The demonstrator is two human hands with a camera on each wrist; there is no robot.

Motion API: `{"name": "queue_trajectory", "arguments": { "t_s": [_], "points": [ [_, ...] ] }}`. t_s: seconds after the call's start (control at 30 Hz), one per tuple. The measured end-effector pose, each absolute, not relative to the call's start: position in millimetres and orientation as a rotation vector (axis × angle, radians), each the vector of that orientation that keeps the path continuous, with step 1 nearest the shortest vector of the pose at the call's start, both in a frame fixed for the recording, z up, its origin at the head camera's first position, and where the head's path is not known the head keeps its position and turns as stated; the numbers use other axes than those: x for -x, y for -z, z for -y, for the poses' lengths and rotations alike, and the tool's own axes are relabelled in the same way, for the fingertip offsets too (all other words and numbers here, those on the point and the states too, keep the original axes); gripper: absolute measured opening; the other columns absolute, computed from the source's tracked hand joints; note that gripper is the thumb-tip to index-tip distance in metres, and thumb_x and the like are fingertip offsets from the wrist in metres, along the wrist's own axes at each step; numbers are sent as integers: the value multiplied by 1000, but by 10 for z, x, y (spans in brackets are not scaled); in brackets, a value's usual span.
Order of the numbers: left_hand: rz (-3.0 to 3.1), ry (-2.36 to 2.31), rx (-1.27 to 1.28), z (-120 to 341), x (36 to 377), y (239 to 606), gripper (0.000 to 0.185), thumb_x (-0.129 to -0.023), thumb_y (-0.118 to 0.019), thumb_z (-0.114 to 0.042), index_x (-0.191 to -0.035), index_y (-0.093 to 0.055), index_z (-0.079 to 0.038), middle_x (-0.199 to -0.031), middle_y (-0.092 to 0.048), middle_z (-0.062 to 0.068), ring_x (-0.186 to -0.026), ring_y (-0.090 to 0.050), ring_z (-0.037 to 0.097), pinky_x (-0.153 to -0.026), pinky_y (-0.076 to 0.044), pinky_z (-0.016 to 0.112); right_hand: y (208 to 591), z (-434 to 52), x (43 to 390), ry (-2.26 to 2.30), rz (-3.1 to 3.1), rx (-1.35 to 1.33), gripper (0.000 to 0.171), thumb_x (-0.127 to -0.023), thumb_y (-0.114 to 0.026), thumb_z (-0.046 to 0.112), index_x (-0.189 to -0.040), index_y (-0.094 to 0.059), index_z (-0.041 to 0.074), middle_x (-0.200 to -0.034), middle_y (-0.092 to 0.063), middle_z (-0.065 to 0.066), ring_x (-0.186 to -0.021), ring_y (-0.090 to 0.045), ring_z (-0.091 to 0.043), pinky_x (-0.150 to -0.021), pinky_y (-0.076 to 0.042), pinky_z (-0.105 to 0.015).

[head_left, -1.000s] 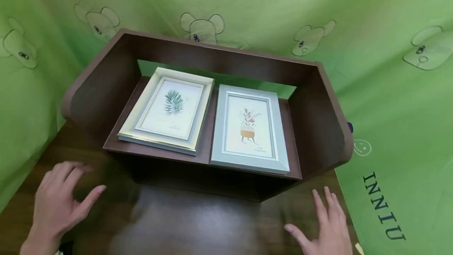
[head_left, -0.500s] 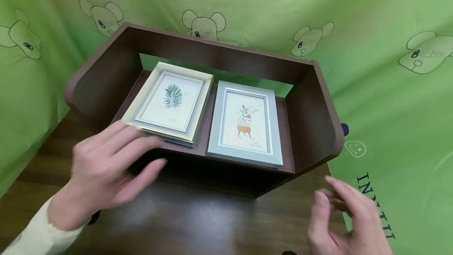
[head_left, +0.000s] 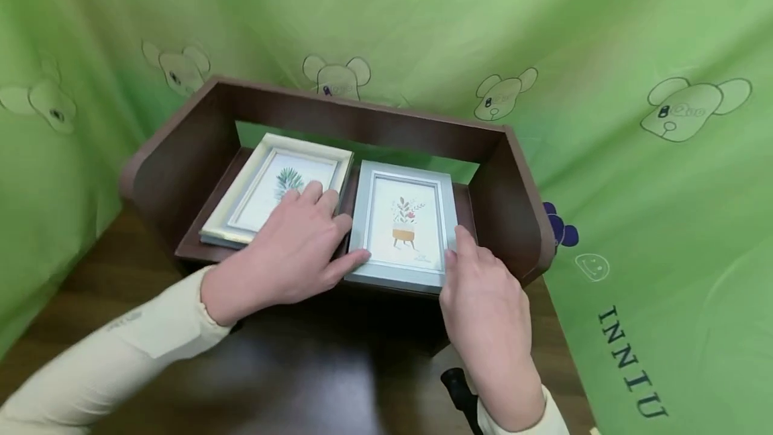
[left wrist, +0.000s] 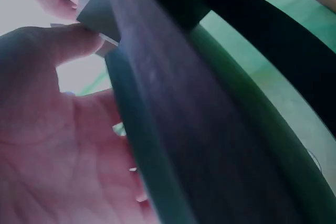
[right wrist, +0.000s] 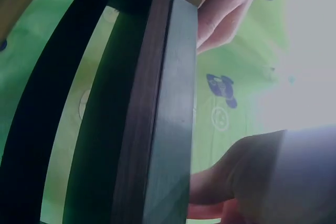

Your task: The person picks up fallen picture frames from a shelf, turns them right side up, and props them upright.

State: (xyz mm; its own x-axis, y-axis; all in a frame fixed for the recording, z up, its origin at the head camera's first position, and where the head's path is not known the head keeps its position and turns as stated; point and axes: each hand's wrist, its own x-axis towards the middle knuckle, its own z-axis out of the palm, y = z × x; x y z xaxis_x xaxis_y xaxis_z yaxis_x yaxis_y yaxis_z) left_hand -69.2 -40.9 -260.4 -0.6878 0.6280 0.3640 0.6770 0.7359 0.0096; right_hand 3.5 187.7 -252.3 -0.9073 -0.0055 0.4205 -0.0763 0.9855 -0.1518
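Observation:
Two picture frames lie face up on a dark brown shelf [head_left: 199, 237]. The grey-blue picture frame [head_left: 403, 210], showing a potted plant, is on the right; the pale gold picture frame [head_left: 238, 210], with a leaf print, is on the left. My left hand [head_left: 286, 247] is over the gold frame, fingers partly covering its right side. Its thumb [head_left: 350, 266] touches the grey-blue frame's lower left corner. My right hand [head_left: 489, 301] touches that frame's right edge near the front corner. In the right wrist view, the grey-blue frame's front edge [right wrist: 173, 119] lies flush along the shelf edge.
High side panels [head_left: 513, 200] and a back rail [head_left: 362, 119] border the shelf. Green fabric [head_left: 386, 19] printed with mouse heads hangs behind it. A wooden floor [head_left: 109, 274] spreads below, and a black rod-like object [head_left: 460, 391] is beside my right wrist.
Both hands have come up from beside and below the shelf to the frames. The left moved right across the gold frame; the right moved left to the grey-blue frame. The view shifted slightly.

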Motion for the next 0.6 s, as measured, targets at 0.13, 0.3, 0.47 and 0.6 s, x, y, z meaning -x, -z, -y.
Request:
{"name": "queue_trajectory", "arguments": {
  "t_s": [0.13, 0.3, 0.47, 0.6],
  "points": [
    [2647, 127, 987, 380, 706, 2626, 52, -92, -50, -61, -73, -54, -13, -72, -40, 4, -73, -35, 26, -63, -28, 39, 2514, -1825, 30, -203, 2758, -56, 36, -92, -62, 10, -126, -57, -2, -90, -65, -21, -73, -63, -38, -51, -50, -51],
    [2624, 174, 938, 377, 698, 2715, 56, -91, -51, -63, -66, -46, -14, -72, -36, 3, -73, -33, 26, -64, -27, 40, 2520, -1815, 71, -165, 2813, -70, 40, -89, -65, 9, -127, -57, -2, -89, -66, -20, -72, -62, -37, -50, -49, -48],
    [2562, 215, 951, 367, 711, 2744, 55, -92, -53, -61, -62, -49, -15, -72, -36, 3, -73, -32, 26, -65, -25, 41, 2538, -1835, 62, -186, 2800, -56, 44, -89, -66, 8, -130, -56, 0, -90, -67, -20, -72, -60, -36, -51, -47, -46],
    [2540, 210, 951, 392, 705, 2767, 52, -91, -55, -60, -67, -57, -13, -73, -36, 2, -73, -32, 24, -66, -25, 41, 2590, -1842, 38, -224, 2730, -87, 44, -88, -67, 7, -130, -58, 0, -92, -68, -21, -73, -60, -37, -54, -47, -47]
  ]
}}
